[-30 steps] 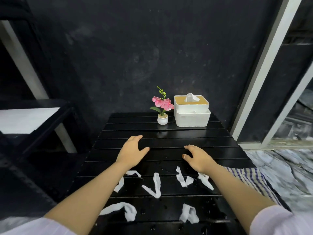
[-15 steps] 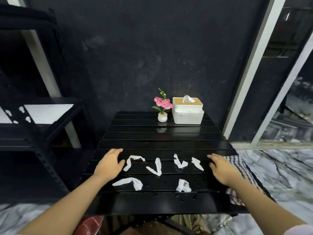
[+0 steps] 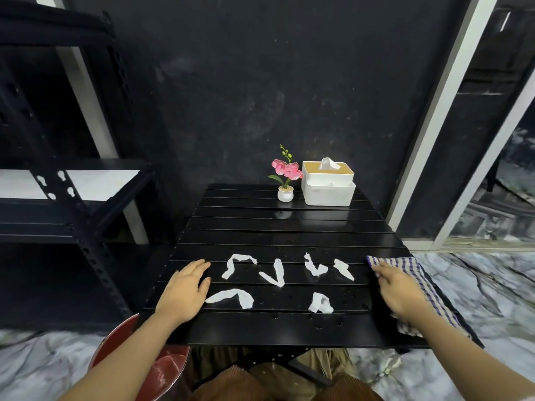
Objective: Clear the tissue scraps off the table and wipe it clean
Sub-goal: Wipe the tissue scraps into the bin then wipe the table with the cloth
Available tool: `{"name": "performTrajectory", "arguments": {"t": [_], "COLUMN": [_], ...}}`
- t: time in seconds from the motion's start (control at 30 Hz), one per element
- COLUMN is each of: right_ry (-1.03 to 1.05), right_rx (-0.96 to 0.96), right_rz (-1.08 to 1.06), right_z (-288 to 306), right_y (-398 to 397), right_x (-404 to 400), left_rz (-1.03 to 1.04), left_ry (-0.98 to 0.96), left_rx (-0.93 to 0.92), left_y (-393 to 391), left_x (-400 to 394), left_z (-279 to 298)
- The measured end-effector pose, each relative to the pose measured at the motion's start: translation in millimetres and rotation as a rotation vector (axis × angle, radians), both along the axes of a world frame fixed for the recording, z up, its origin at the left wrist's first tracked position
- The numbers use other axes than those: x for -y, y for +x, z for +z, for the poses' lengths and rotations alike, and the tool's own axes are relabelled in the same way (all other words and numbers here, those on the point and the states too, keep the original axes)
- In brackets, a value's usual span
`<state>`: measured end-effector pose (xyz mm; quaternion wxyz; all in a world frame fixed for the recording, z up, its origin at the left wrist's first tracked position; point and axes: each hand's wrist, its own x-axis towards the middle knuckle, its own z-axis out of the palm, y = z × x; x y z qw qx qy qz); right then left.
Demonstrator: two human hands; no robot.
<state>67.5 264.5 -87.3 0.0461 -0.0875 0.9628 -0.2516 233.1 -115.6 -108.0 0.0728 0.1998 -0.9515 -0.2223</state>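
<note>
Closest to the person, a red bucket sits on the floor beneath the near left corner of the black slatted table. On the tabletop the left hand lies flat, palm down, fingers loosely spread and gripping nothing, its thumb just beside a bent white tissue scrap in the front row. Over at the right edge the right hand rests open on a checked cloth, fingers stretched over the fabric rather than closed round it; the cloth hangs partly off that side of the table. Between the two hands the tissue scraps are scattered in two rough rows: another crumpled piece in front, and behind it a hooked strip, a V-shaped one, a small twisted one and a short slanted one. Small water drops speckle the slats around them. Further back, well apart from the scraps, a small white pot with pink flowers stands just beside a white tissue box at the far edge, against the dark wall. A black metal shelf stands off to the left.
</note>
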Motion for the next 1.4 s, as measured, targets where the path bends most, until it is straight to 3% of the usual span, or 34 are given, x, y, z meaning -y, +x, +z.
{"name": "performTrajectory", "arguments": {"t": [0.07,0.2,0.37,1.1,1.27,1.4], "right_ry": [-0.108,0.158,0.218,0.153,0.061,-0.216], "right_rx": [-0.046,-0.001,0.009,-0.063,-0.068,-0.031], "right_rz": [-0.069,0.029,0.043,0.289,0.292,0.204], "right_z": [7.0,6.2,-2.7,-8.4,-12.2,-3.5], "right_y": [-2.1,-6.1,-1.4,75.0,73.0,66.8], "right_x": [-8.0,-33.4,-30.1,121.4,127.7,123.0], "left_rz": [-0.003,0.014,0.012,0.003,0.001,0.004], "left_ry": [0.005,-0.013,-0.054,-0.061,-0.054,-0.037], "left_rx": [-0.020,-0.029,0.003,-0.005,0.001,0.010], "left_y": [1.8,2.2,0.6,2.5,3.0,0.6], "left_x": [1.3,-1.4,-2.3,-4.7,-5.1,-3.2], "left_z": [-2.4,-4.8,-6.3,-2.5,-1.5,-0.3]}}
